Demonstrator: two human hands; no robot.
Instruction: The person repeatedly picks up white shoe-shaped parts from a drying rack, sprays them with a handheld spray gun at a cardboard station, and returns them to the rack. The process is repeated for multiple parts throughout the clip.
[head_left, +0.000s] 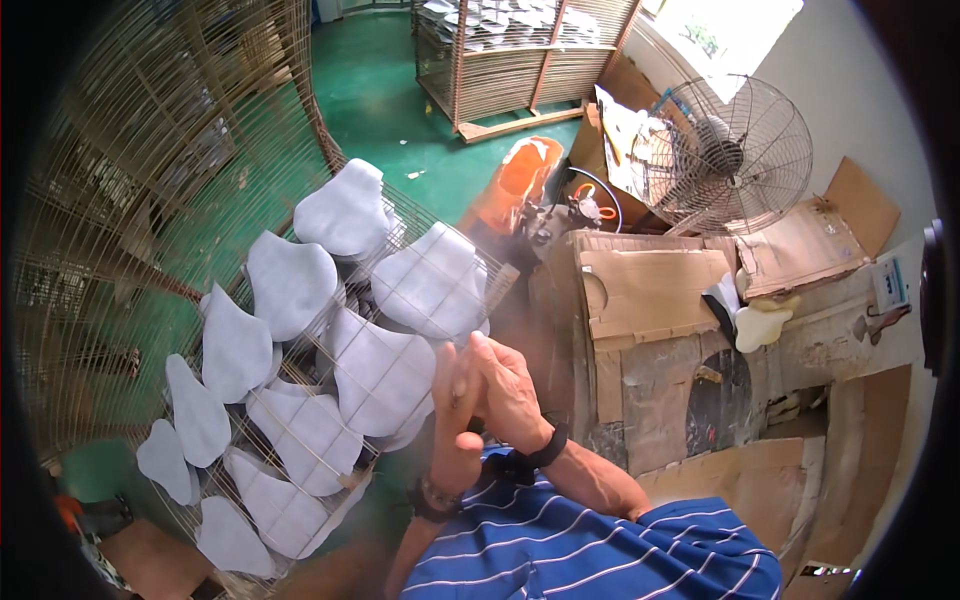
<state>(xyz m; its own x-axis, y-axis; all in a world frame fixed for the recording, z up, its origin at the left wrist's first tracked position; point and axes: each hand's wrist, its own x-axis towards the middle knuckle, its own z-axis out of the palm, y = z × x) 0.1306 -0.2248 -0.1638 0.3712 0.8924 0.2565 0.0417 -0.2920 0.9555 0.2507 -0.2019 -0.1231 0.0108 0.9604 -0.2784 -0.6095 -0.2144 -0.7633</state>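
My left hand (455, 408) and my right hand (507, 392) are together in front of my body, just right of a wire rack. On the left hand, the fingers stretch upward and the thumb stands apart. Bent fingers of the right hand close against the left hand's fingers; anything between them is too small or hidden to make out. Beside the hands, pale grey-white, curved flat pieces (385, 372) lie in overlapping stacks on the thin wires of the rack (497, 285). The stack nearest my fingertips (430, 280) is at the rack's right end.
A wire-sided cart (530, 90) with more pale pieces stands on the green floor (365, 75). To the right are a cardboard-covered bench (655, 295), a caged fan (735, 155) and an orange container (525, 180). Tall wire racking (200, 130) rises at the left.
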